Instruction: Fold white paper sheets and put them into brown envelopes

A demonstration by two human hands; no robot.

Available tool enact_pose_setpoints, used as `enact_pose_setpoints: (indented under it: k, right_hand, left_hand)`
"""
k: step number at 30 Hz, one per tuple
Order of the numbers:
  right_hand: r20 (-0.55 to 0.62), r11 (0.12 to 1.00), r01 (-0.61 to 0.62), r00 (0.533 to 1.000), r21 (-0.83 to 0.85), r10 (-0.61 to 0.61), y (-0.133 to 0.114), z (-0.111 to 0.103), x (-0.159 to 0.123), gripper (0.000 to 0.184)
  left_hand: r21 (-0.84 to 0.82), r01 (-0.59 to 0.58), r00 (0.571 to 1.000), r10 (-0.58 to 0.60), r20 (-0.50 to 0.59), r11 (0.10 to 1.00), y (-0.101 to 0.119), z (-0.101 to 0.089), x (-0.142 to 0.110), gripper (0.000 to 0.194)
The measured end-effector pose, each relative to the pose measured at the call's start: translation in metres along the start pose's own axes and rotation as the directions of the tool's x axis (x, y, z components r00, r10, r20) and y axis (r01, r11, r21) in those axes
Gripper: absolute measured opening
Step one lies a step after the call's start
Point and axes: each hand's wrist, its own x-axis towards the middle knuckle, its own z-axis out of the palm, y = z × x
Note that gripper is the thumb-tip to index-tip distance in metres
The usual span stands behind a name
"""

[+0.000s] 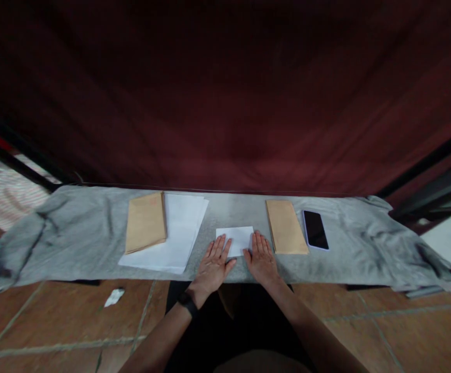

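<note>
A small folded white paper [236, 238] lies on the grey cloth [77, 228] that covers a low bench. My left hand [214, 264] lies flat with its fingers stretched out, its fingertips on the paper's lower left corner. My right hand [262, 258] rests flat too, fingers together and extended, touching the paper's right edge. Neither hand holds anything. A dark band sits on my left wrist.
Left of my hands, a brown envelope [146, 221] lies on a stack of white sheets [178, 233]. To the right sit another brown envelope [286, 226] and a black phone [315, 229]. A dark red curtain hangs behind. A paper scrap [114, 297] lies on the tiled floor.
</note>
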Motion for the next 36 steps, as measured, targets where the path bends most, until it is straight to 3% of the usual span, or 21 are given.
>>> enact_pose_setpoints:
  k: [5,11,16,23,28,31,36]
  right_hand:
    - [-0.029,1.0,-0.004,1.0,0.028,0.005,-0.006,-0.01,-0.009,0.066]
    - [0.08,0.983,0.146,0.985,0.112,-0.155,-0.021,-0.014,-0.017,0.058]
    - [0.043,0.99,0.122,0.991,0.074,-0.125,-0.014,-0.009,-0.026,0.068]
    - [-0.014,0.988,0.148,0.989,-0.044,-0.149,0.001,-0.012,-0.033,0.068]
    - [-0.029,0.975,0.163,0.985,-0.15,-0.17,0.0,-0.013,-0.033,0.065]
    - [-0.019,0.978,0.14,0.989,-0.153,-0.144,-0.004,-0.014,-0.03,0.064]
    - [0.028,0.989,0.104,0.994,-0.102,-0.101,-0.003,-0.02,-0.024,0.059]
  left_hand:
    - [0.001,0.022,0.999,-0.022,0.028,1.0,0.003,-0.002,0.0,0.062]
    - [0.027,0.019,0.998,-0.02,0.052,0.999,0.007,-0.003,0.001,0.063]
    - [0.049,0.024,0.997,-0.027,0.065,0.998,0.007,-0.004,0.001,0.063]
    - [0.082,0.019,0.996,-0.026,0.083,0.996,0.008,-0.006,0.003,0.06]
    - [0.081,0.021,0.98,-0.037,0.198,0.996,-0.001,-0.005,0.013,0.056]
    - [0.061,0.003,0.968,-0.018,0.249,0.998,-0.006,-0.006,0.02,0.057]
    - [-0.028,0.016,0.972,-0.009,0.234,0.999,-0.008,-0.014,0.027,0.063]
